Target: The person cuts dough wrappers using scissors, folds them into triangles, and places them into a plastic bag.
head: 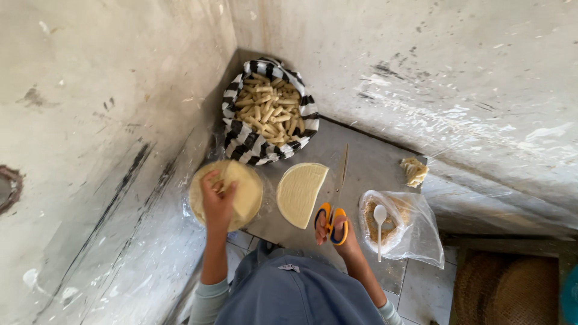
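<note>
My left hand (pixel 217 201) rests on a round stack of pale thin wrappers (pixel 241 188) and pinches up the edge of the top sheet. My right hand (pixel 335 233) has its fingers through the orange handles of scissors (pixel 338 194), whose long blades point away from me toward the wall. Between my two hands a half-round cut piece of wrapper (pixel 299 192) lies flat on the grey board (pixel 367 159).
A black-and-white striped bag (pixel 241 141) full of pale rolled sticks (pixel 268 108) sits in the wall corner. A clear plastic bag of brown filling (pixel 415 232) holds a white spoon (pixel 379 221). A crumpled dough scrap (pixel 414 170) lies far right. A woven mat (pixel 506 289) lies at bottom right.
</note>
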